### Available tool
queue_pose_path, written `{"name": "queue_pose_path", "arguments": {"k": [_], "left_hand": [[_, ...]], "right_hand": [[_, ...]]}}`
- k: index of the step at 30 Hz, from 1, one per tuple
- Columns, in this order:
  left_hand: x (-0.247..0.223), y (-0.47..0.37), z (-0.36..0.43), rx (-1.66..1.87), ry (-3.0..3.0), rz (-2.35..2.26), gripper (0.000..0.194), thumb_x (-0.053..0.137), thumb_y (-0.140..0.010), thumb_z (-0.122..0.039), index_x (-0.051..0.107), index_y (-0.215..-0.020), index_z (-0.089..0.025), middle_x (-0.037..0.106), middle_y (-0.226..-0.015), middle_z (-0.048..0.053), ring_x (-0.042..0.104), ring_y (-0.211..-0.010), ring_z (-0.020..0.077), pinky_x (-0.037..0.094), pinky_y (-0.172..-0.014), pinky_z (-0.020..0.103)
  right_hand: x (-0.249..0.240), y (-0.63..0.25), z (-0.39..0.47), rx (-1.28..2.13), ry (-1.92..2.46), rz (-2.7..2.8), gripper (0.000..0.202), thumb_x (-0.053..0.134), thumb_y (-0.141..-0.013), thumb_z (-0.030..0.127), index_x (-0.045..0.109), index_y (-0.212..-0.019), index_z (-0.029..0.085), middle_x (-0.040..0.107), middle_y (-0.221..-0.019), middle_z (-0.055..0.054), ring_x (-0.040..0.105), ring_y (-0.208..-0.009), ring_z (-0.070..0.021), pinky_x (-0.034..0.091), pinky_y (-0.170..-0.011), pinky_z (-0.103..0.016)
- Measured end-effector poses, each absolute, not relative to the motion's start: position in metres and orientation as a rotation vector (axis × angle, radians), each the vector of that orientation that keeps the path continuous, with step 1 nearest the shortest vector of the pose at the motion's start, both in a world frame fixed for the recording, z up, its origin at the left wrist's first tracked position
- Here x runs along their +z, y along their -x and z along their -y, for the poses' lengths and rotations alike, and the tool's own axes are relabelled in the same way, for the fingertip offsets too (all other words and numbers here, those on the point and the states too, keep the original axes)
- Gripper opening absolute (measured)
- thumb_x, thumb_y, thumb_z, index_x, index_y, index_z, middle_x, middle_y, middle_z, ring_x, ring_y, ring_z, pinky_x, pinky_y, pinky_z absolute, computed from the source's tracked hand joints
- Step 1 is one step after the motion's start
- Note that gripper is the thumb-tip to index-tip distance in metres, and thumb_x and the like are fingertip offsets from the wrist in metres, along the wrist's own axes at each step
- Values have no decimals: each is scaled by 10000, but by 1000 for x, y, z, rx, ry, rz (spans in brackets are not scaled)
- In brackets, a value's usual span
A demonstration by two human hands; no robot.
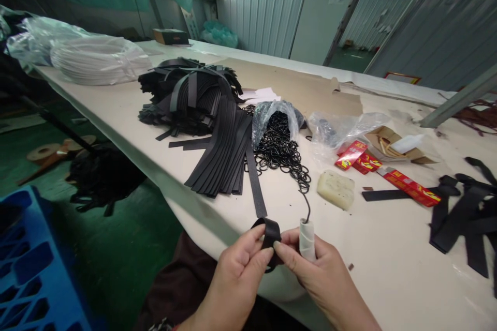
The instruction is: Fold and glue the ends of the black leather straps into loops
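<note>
Near the table's front edge, my left hand [243, 264] pinches a black strap [272, 231] that is bent into a loop. My right hand [316, 269] grips a hook tool [307, 240] with a white wrapped handle, its thin dark hook pointing up and away. The thumb and fingertips of that same hand also press on the strap loop. Just beyond lies a fanned stack of flat black straps [223, 152], one of them sticking out towards my hands. Black metal rings [277, 139] spill from a clear plastic bag [261, 124] close to the hook's tip.
Right of the rings lie a yellowish wax-like block [336, 189], red small boxes [409, 186] and an open cardboard box [399, 145]. Black strap pieces [466, 217] are heaped at far right. A large strap bundle [190, 95] and white coil [99, 59] stand left; a blue pallet [34, 264] is below.
</note>
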State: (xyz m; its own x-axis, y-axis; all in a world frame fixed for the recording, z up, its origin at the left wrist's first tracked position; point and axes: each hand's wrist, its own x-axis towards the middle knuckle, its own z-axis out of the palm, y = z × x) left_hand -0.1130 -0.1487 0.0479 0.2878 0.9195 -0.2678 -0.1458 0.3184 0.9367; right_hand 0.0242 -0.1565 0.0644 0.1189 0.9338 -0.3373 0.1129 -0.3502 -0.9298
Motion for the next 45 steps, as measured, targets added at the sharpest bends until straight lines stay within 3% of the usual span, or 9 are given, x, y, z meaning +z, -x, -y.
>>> {"name": "queue_pose_path", "arguments": {"k": [7,12,19,25,31,34,40,45], "left_hand": [[57,111,143,802,-718,-766,230,577,-819,-229,625,-1024,-138,693,-843,51,596,-754,132,445,-737,232],[61,118,136,680,-759,-729,216,570,-825,-257,693,-838,-79,637,-683,38,524,-643,100,396,-636,200],[66,120,129,646,-949,-739,246,549,-820,-261,714,-755,-90,646,-609,46,555,-620,140,430,-643,242],[64,118,128,699,-1092,-807,262,505,-842,-244,717,-755,-118,647,-625,30,544,-628,138,429,-634,231],[64,119,130,723,-1225,-864,232,502,-845,-243,706,-787,-150,655,-687,14,553,-668,148,438,-632,220],[62,121,132,721,-1302,-901,229,530,-833,-302,705,-785,-162,670,-729,20,577,-732,177,464,-672,240],[56,122,133,710,-1367,-924,243,552,-819,-347,713,-779,-170,690,-744,28,601,-741,195,498,-686,257],[53,122,131,746,-1406,-906,235,560,-817,-332,726,-835,-166,698,-723,42,606,-693,190,512,-674,268]], "right_hand": [[65,-25,156,1354,1583,1018,209,648,-686,347,569,-657,156,565,-555,17,517,-558,-131,421,-554,-231],[65,-23,157,1466,1484,971,199,638,-705,326,532,-656,165,546,-522,29,532,-520,-132,444,-532,-244],[63,-21,161,1433,1405,1023,197,585,-769,338,493,-680,188,532,-504,47,539,-495,-123,473,-524,-248],[54,-25,163,666,1454,1419,60,601,-767,223,582,-822,207,560,-668,22,586,-548,-122,490,-494,-215],[49,-36,169,-6,1146,1957,245,470,-815,72,573,-1015,171,593,-681,-23,553,-531,-120,466,-446,-225],[49,-39,172,-421,1016,2040,223,434,-834,65,609,-955,131,626,-618,-39,520,-472,-133,411,-403,-270],[66,-43,171,-525,949,2167,203,450,-811,36,634,-844,114,656,-606,-47,549,-453,-139,398,-374,-281],[65,-42,169,-530,985,2110,225,421,-825,52,624,-859,143,643,-585,-32,533,-442,-131,386,-367,-273]]}}
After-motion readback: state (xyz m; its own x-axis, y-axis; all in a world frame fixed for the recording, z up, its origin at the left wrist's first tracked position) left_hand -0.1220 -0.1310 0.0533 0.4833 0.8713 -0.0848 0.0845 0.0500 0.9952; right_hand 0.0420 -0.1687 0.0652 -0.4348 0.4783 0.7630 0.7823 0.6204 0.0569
